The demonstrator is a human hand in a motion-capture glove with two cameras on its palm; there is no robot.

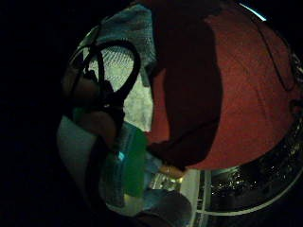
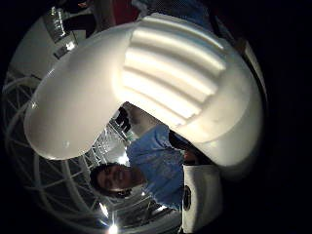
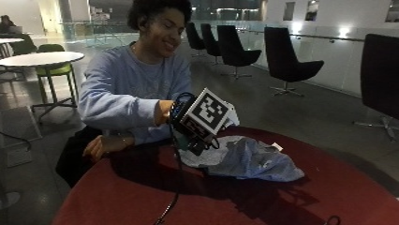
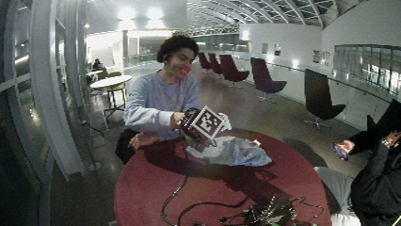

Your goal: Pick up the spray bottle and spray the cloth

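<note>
Wrapped round the spray bottle (image 2: 146, 83), the gloved right hand (image 3: 182, 114): white ribbed sprayer head hard against the palm in the thumb-side view, green body (image 1: 132, 161) alongside the fingers (image 1: 94, 125) in the little-finger view. Held up above the table (image 3: 187, 197), bottle roughly upright as far as can be told, nozzle direction hard to read behind the glove's gear.

Just below and a little beyond, the cloth (image 3: 249, 161): pale blue, crumpled in a heap on the red top, with the near edge under the raised hand.

Judged as the spraying step, with the pick-up done. To do it well:
- Find the trigger with a forefinger without shifting the other fingers' hold on the neck.
- Tip the nozzle down toward the middle of the heap, not its near edge, so the mist lands on fabric and not on the table.
- Hold clear above the cloth, not touching it.
- Squeeze fully, then release.

Farther back, the bare left hand (image 3: 103, 145), resting at the table's edge, well apart from the cloth.
</note>
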